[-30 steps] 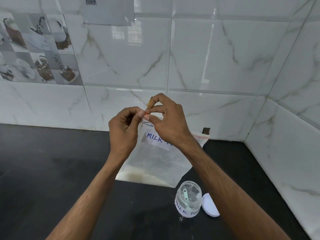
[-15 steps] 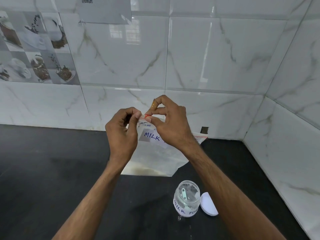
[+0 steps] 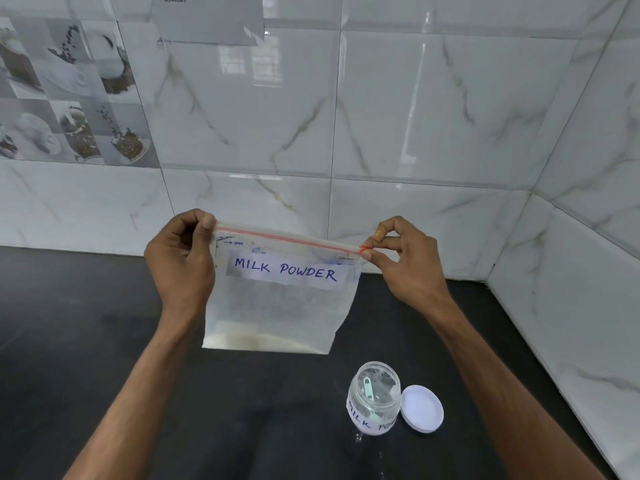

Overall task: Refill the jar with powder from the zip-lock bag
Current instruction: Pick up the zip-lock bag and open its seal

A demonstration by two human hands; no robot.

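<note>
Closest to me, below my right grip [image 3: 405, 261], the jar [image 3: 374, 398] stands upright on the black counter [image 3: 104, 341]. Its mouth is open and a hand-written label runs round its lower wall. A small pale scoop [image 3: 367, 388] lies inside; I cannot tell how much powder is in there with it. The white lid [image 3: 421, 413] lies flat on the counter just beside the jar, on the side away from my left grip [image 3: 180, 258].

Higher up, the zip-lock bag [image 3: 277, 306] hangs between my two grips, its top edge stretched almost level from one to the other. My left grip pinches one top corner with thumb and curled fingers. My right grip pinches the other corner, thumb and fingertip closed on the end of the red zip line [image 3: 287, 240]. A small brown thing [image 3: 380, 232] sits at my right forefinger; I cannot tell what it is. I also cannot tell whether the zip is sealed. Just under the zip line a white label [image 3: 287, 270] reads MILK POWDER. The powder [image 3: 256, 341] lies in a low band along the bag's bottom edge.

Beyond both grips rises the white marbled tile wall [image 3: 415, 116], which turns a corner past my right grip. Above and beyond my left grip are tiles with coffee pictures [image 3: 69, 98] and a grey sheet of paper [image 3: 207, 19] stuck to the wall.
</note>
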